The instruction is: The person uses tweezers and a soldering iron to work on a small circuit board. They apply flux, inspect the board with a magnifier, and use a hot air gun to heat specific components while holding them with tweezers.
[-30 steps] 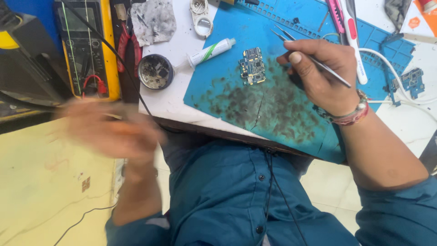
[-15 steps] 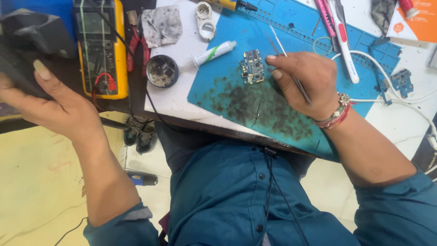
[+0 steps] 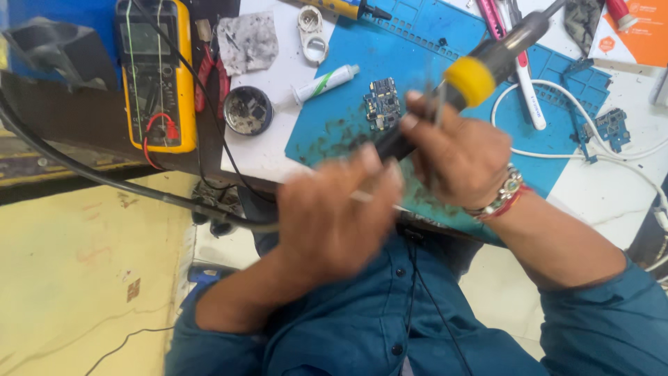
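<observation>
My left hand [image 3: 332, 217], blurred, is closed around the lower end of a black tool handle with a yellow ring [image 3: 470, 79]. The handle slants up to the right over the blue work mat [image 3: 424, 49]. Its thick black hose [image 3: 104, 182] trails off to the left. My right hand [image 3: 462, 159], with bracelets at the wrist, sits just right of the handle; its fingers press against the handle and pinch thin metal tweezers [image 3: 437, 106]. A small blue circuit board [image 3: 381, 103] lies on the mat just beyond both hands.
A yellow multimeter [image 3: 154, 76] with red leads lies at the left, with red pliers [image 3: 212, 76] and a round tin [image 3: 248, 110] beside it. A white tube [image 3: 325, 82], a dirty cloth [image 3: 248, 40], a white cable [image 3: 557, 90], another board [image 3: 612, 125] and an orange box [image 3: 630, 35] crowd the bench.
My left hand reached out to the far left, then came back to the middle with the hose-fed tool handle. My right hand lifted off the mat to meet it.
</observation>
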